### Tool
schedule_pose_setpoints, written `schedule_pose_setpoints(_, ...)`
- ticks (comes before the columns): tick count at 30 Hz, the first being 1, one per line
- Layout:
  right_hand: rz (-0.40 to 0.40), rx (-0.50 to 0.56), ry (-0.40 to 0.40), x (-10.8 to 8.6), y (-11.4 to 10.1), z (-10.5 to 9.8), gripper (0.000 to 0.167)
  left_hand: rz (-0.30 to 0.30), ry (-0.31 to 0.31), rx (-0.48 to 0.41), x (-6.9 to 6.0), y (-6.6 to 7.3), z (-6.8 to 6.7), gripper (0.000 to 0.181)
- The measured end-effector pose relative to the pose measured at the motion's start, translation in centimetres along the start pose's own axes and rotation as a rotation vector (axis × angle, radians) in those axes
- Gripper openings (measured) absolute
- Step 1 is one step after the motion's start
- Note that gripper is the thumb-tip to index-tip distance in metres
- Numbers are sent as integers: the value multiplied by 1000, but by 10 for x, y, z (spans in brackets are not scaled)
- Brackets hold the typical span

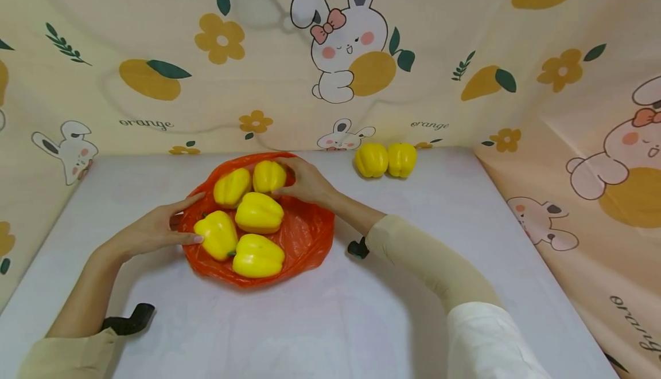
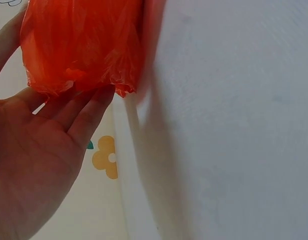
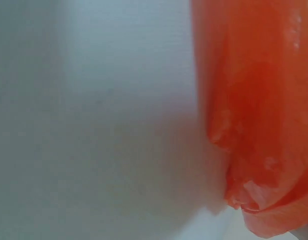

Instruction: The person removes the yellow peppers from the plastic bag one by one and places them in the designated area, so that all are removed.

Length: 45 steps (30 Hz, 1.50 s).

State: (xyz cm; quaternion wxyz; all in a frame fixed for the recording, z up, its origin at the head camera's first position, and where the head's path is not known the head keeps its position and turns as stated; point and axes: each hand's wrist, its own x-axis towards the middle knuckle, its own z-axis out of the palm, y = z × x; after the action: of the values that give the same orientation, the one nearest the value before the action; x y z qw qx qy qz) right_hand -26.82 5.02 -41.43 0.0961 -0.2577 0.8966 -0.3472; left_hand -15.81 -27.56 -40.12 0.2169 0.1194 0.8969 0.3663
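Observation:
A red plastic bag (image 1: 304, 233) lies spread wide on the table in the head view, with several yellow bell peppers (image 1: 260, 213) inside it. At the bag's left rim is my left hand (image 1: 147, 230), with a fingertip over the rim beside the leftmost pepper (image 1: 217, 235). In the left wrist view, fingers of the left hand (image 2: 49, 135) hold the bag's crumpled edge (image 2: 84, 55). My right hand (image 1: 307, 183) reaches over the back right rim and grips the rearmost pepper (image 1: 269, 176) between thumb and fingers. Only the bag's outside (image 3: 264, 110) shows clearly in the right wrist view.
Two more yellow bell peppers (image 1: 386, 160) stand side by side at the back of the white table (image 1: 330, 327), right of the bag. A patterned cloth (image 1: 248, 81) hangs behind and along the sides. Dark wrist-worn pieces (image 1: 130, 319) sit at both wrists.

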Motion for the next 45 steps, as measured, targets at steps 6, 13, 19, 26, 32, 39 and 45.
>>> schedule_pose_setpoints(6,-13,18,-9,5,5,5,82,-4,6,5,-1,-2,0,99)
schedule_pose_setpoints(13,14,25,-51,7,6,7,85,-13,10,1,-5,-1,-2,99)
schedule_pose_setpoints(19,-7,46,-24,5,7,7,84,-20,6,-2,-5,-1,0,99)
schedule_pose_setpoints(26,-17,137,-17,3,9,-7,84,-7,1,-13,-1,1,0,97)
schedule_pose_setpoints(32,-61,133,-29,0,2,-24,82,-2,-2,-16,0,1,-2,95)
schedule_pose_setpoints(39,-100,203,-43,-5,1,-42,82,-9,-3,-12,-2,0,-2,96)
schedule_pose_setpoints(45,-84,257,-55,-14,8,-55,82,-3,-6,-19,-3,0,0,95)
